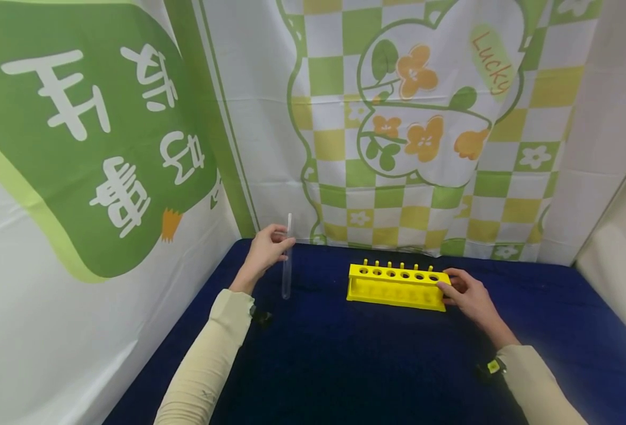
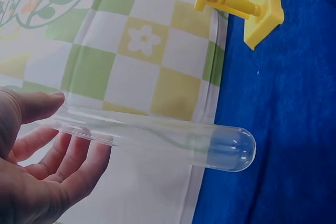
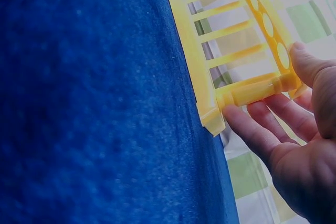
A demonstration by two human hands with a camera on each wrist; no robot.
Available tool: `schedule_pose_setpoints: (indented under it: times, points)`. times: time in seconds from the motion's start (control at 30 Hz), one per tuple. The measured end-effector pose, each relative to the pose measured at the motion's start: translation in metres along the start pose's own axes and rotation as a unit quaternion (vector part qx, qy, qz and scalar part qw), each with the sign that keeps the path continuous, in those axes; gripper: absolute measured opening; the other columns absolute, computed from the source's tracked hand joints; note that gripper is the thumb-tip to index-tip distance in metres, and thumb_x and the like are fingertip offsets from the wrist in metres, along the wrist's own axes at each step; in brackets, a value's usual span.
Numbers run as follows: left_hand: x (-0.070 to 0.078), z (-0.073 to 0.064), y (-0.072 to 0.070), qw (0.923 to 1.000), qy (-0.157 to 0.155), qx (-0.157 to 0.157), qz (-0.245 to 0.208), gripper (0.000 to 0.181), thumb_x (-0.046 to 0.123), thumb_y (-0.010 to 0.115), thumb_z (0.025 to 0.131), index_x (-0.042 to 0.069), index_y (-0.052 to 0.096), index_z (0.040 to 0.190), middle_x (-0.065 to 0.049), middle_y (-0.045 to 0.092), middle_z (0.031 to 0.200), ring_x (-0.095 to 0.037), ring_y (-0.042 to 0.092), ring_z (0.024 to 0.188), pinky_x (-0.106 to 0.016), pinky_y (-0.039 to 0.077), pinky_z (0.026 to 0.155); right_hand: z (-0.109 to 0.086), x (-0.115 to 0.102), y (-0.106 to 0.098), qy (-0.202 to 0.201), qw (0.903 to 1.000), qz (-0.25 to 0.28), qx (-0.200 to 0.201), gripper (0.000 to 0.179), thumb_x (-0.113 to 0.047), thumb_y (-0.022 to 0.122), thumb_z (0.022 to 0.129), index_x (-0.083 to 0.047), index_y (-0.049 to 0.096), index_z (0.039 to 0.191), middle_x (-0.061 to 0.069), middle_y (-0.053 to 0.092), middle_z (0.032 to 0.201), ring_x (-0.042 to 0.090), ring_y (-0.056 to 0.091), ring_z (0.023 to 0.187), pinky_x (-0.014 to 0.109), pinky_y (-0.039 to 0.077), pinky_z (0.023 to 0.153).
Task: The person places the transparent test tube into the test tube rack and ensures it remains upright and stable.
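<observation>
A clear glass test tube (image 1: 287, 274) stands nearly upright in the head view, its rounded end down. My left hand (image 1: 268, 249) pinches it near the upper part between thumb and fingers. In the left wrist view the test tube (image 2: 173, 137) looks see-through, with nothing visible inside. A yellow test tube rack (image 1: 398, 289) with a row of holes and a row of pegs behind stands to the right. My right hand (image 1: 469, 295) grips the rack's right end, thumb on the top edge. In the right wrist view the fingers (image 3: 257, 129) lie along the rack's end post (image 3: 252, 92).
A dark blue cloth (image 1: 323, 354) covers the table. Behind it hangs a checked green and yellow curtain (image 1: 398, 195), and a white and green printed curtain (image 1: 68, 177) hangs at the left. The rack's holes hold no tubes.
</observation>
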State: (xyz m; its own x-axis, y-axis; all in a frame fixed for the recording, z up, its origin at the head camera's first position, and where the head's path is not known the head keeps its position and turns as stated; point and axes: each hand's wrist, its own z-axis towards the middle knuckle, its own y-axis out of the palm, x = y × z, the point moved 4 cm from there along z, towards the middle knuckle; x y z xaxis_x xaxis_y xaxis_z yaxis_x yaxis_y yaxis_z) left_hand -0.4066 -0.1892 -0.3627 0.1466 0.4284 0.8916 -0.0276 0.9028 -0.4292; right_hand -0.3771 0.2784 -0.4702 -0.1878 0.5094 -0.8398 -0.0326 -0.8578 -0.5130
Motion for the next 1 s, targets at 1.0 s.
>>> schedule_pose_setpoints:
  times: [1.0]
  points:
    - [0.038,-0.005,0.031,0.9944,0.076,0.027,-0.069,0.043,0.021,0.068,0.094,0.010,0.055,0.133,-0.017,0.060,0.117,-0.030,0.064,0.105,-0.034,0.060,0.075,0.001,0.001,0.000,0.001,1.0000,0.001,-0.001,0.066,-0.046,0.062,0.093,-0.004,0.044,0.141,0.026,0.061,0.119,0.037,0.066,0.103,0.036,0.061,0.075]
